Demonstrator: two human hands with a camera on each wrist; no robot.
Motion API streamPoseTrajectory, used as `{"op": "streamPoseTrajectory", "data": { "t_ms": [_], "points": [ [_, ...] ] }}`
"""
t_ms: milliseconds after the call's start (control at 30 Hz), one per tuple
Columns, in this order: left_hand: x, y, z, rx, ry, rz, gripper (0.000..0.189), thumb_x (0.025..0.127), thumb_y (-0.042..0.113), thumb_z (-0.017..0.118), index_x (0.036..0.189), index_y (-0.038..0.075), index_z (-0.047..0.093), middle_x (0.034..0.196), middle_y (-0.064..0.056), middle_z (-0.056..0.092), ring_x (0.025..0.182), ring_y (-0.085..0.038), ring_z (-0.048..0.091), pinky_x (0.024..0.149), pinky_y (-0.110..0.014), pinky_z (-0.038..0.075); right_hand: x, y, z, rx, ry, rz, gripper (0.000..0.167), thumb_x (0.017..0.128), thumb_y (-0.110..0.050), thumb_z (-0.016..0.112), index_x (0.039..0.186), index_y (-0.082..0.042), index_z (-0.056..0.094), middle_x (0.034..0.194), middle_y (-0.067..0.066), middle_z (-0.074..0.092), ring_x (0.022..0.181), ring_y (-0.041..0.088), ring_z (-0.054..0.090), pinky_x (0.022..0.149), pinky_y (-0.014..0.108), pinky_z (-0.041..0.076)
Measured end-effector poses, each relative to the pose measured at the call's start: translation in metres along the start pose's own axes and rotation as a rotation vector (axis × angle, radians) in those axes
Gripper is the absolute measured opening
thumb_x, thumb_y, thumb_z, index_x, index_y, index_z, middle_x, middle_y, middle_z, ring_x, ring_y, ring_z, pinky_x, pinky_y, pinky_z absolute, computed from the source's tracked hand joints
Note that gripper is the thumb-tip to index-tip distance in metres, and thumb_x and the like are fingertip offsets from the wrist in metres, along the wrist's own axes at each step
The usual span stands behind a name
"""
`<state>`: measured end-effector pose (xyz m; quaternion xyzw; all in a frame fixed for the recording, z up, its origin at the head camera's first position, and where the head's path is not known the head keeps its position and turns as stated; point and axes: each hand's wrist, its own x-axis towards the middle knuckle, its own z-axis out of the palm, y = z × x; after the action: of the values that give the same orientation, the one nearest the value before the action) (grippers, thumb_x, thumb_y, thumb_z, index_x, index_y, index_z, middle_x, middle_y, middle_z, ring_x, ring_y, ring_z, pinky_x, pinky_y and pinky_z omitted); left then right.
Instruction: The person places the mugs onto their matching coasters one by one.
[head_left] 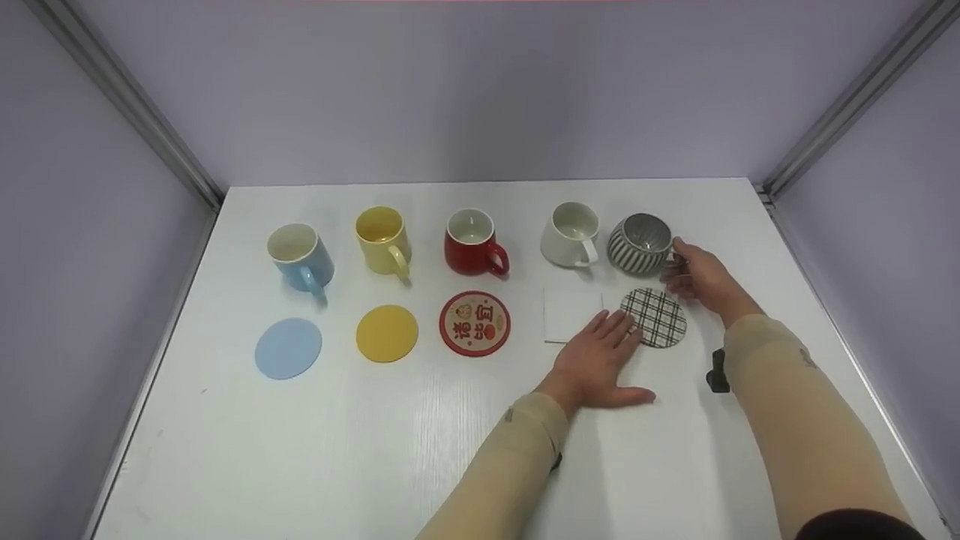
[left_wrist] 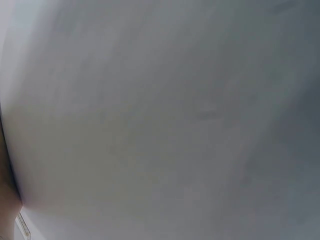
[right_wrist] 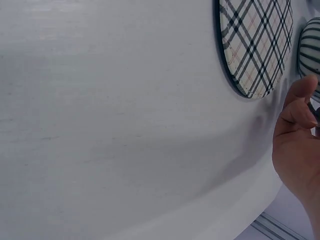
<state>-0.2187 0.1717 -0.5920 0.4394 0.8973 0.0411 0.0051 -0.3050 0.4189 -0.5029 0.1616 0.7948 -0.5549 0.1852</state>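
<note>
At the right end of a row of mugs, my right hand (head_left: 701,277) grips the handle of a grey striped mug (head_left: 637,251). The right wrist view shows the curled fingers of that hand at the mug's side, with part of the mug cut off by the frame edge. A round plaid coaster (head_left: 664,324) lies just in front of this mug. My left hand (head_left: 596,364) lies flat with fingers spread, its fingertips by the plaid coaster's left edge and the white square coaster (head_left: 566,311). Behind the square coaster stands a white mug (head_left: 564,244).
Further left stand a red mug (head_left: 466,255), a yellow mug (head_left: 379,244) and a light blue mug (head_left: 296,255). In front of them lie a red patterned coaster (head_left: 475,324), a yellow coaster (head_left: 387,334) and a blue coaster (head_left: 288,349). Walls enclose the white table (head_left: 315,465).
</note>
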Motion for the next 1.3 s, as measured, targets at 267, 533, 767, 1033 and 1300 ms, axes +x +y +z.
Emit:
{"op": "streamPoseTrajectory", "data": {
  "t_ms": [267,533,767,1033,1300],
  "points": [
    [0.001,0.001,0.001,-0.008,0.018,-0.005,0.11,0.089,0.095,0.023,0.17,0.02,0.028,0.177,-0.003,0.021,0.164,-0.018,0.008,0.131,-0.037,-0.003,0.018,0.014,-0.001,-0.003,0.045,-0.011,0.064,0.112,-0.06,0.027,0.127,-0.004,0.051,0.101,0.003,0.065,0.089,0.014,0.063,0.079,0.028,0.056],
    [0.0,0.0,-0.001,0.007,0.027,-0.016,0.11,0.089,0.096,0.021,0.17,0.021,0.029,0.176,-0.002,0.022,0.164,-0.018,0.01,0.131,-0.036,-0.002,-0.001,-0.003,0.004,0.129,0.01,-0.008,0.049,0.115,-0.049,0.029,0.112,-0.004,0.047,0.1,0.003,0.057,0.085,0.014,0.053,0.072,0.026,0.049],
    [-0.001,0.001,0.001,0.002,0.014,-0.014,0.11,0.089,0.095,0.019,0.17,0.021,0.027,0.177,-0.001,0.02,0.164,-0.018,0.008,0.131,-0.036,-0.003,-0.011,-0.004,0.005,0.174,0.032,-0.007,0.047,0.115,-0.049,0.03,0.107,-0.005,0.045,0.101,0.004,0.056,0.085,0.014,0.053,0.073,0.027,0.049],
    [0.003,0.002,-0.001,0.0,0.021,-0.005,0.109,0.09,0.095,0.022,0.17,0.021,0.027,0.177,-0.002,0.02,0.164,-0.018,0.008,0.131,-0.037,-0.003,-0.003,0.013,-0.003,0.172,0.1,-0.036,0.052,0.113,-0.057,0.031,0.103,-0.008,0.046,0.105,0.004,0.06,0.085,0.013,0.054,0.07,0.024,0.048],
    [0.0,0.002,0.001,0.012,0.023,-0.02,0.108,0.09,0.095,0.022,0.169,0.022,0.029,0.176,-0.001,0.022,0.163,-0.018,0.01,0.131,-0.036,-0.001,-0.018,0.011,0.004,0.2,0.104,-0.069,0.052,0.113,-0.057,0.029,0.096,-0.011,0.046,0.096,-0.001,0.056,0.081,0.012,0.054,0.068,0.023,0.048]
  ]
}}
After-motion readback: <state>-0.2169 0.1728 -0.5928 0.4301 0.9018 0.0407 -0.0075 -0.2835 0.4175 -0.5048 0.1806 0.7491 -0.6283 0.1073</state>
